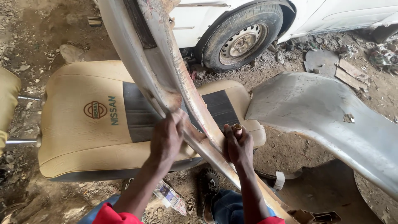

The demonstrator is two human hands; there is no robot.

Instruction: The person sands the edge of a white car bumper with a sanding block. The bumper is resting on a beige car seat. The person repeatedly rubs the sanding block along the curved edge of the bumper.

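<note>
- Long grey car body panel (166, 74), worn and smeared with pinkish filler, runs on a slant from the top of the view down to the person's lap, lying across a tan car seat (83, 124).
- Left hand (166, 139) pressed flat against the panel's left edge, fingers together and bent over it; whether anything sits under the palm cannot be told.
- Right hand (238, 145) closed around a small rolled piece of tan abrasive paper (237, 129), whose end sticks up above the fist; the hand rests against the panel's right edge.
- Both hands are on the same stretch of panel, close to each other, one on either side.
- The seat lies on its back on the dirt, with a dark centre strip and metal headrest posts at the left.
- A second grey fender panel (323, 112) lies on the ground to the right, apart from the hands.
- A white car with a dark wheel (242, 37) stands behind.
- A crumpled wrapper (170, 197) lies on the dirt near the person's knees.
</note>
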